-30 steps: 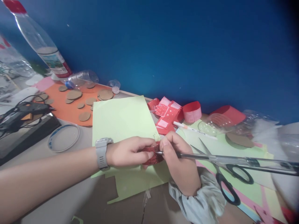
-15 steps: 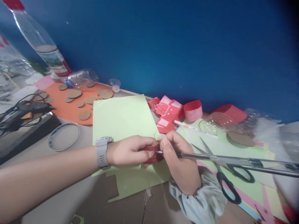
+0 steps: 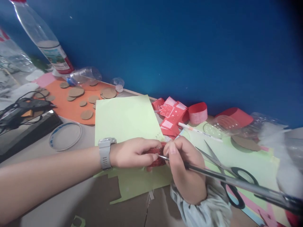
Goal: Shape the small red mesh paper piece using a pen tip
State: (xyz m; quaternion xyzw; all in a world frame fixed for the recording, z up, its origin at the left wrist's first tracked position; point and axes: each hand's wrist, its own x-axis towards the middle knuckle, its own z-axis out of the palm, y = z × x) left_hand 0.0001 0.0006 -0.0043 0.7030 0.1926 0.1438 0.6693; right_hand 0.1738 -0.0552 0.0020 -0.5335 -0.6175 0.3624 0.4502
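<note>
Above the green paper's (image 3: 125, 119) right edge, the left hand (image 3: 133, 154) grips the red piece (image 3: 159, 162), seemingly to steady it against the pen (image 3: 239, 183) that the right hand (image 3: 188, 168) pinches near its tip.

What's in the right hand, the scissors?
No, the right hand holds a pen, and the scissors lie to the right of that hand.

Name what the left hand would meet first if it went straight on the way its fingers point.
Besides the dark red piece it holds, the left hand would likely meet the pen tip, with the right hand just behind; exact depth is unclear.
</note>
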